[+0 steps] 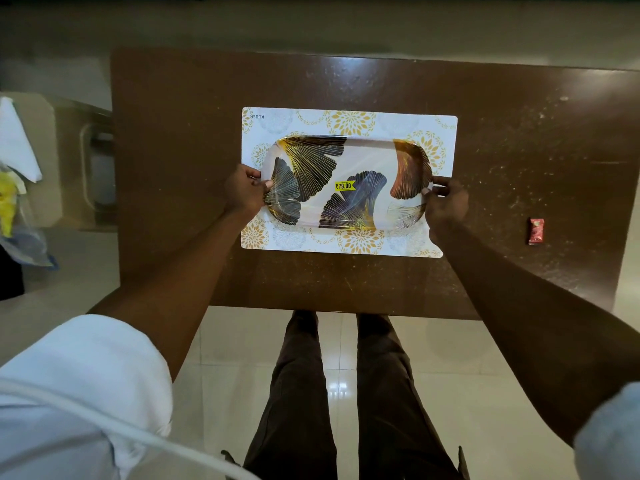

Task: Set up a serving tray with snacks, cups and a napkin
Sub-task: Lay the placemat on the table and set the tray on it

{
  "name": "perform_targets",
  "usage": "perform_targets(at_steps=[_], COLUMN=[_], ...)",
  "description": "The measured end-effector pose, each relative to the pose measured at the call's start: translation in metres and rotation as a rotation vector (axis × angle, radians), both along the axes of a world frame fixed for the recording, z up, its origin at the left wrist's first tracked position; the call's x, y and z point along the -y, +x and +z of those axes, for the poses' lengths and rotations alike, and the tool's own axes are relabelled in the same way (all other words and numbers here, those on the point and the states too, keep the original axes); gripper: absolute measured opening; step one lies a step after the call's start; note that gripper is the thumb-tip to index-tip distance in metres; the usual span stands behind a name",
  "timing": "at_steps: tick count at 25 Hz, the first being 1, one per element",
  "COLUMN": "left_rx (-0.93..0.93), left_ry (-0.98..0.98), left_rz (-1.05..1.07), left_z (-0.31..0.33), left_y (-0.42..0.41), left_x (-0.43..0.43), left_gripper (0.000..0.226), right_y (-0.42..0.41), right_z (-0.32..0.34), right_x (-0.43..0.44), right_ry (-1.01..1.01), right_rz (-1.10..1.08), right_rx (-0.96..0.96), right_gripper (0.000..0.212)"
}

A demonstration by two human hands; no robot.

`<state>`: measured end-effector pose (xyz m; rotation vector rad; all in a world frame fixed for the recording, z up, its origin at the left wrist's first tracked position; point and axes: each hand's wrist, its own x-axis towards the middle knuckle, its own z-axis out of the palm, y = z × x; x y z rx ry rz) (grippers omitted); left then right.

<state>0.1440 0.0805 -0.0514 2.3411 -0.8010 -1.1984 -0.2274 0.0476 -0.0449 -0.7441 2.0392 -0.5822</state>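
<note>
A white oval serving tray [367,157] with dark and gold leaf prints and a yellow price sticker is over a white placemat [349,121] with gold flower patterns. My left hand [244,190] grips the tray's left end and my right hand [445,204] grips its right end. Whether the tray rests on the mat or hovers just above it I cannot tell. A small red snack packet [535,231] lies on the table far to the right of the tray. No cups or napkin show on the table.
The brown table [180,133] has its near edge just in front of my legs. A chair with white cloth [17,143] and a yellow and blue bag [14,216] stands to the left. Pale floor tiles surround the table.
</note>
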Motion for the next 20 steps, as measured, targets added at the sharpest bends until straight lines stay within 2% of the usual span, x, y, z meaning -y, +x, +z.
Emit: perform_targets(at_steps=[20], left_rx=[0.041], left_ry=[0.020], left_rz=[-0.022], left_z=[0.013], left_y=[-0.005], left_x=[-0.002], left_gripper=[0.040], right_y=[-0.003], right_z=[-0.003], right_x=[-0.001], right_ry=[0.009], right_rz=[0.003], right_rx=[0.005], right_gripper=[0.036])
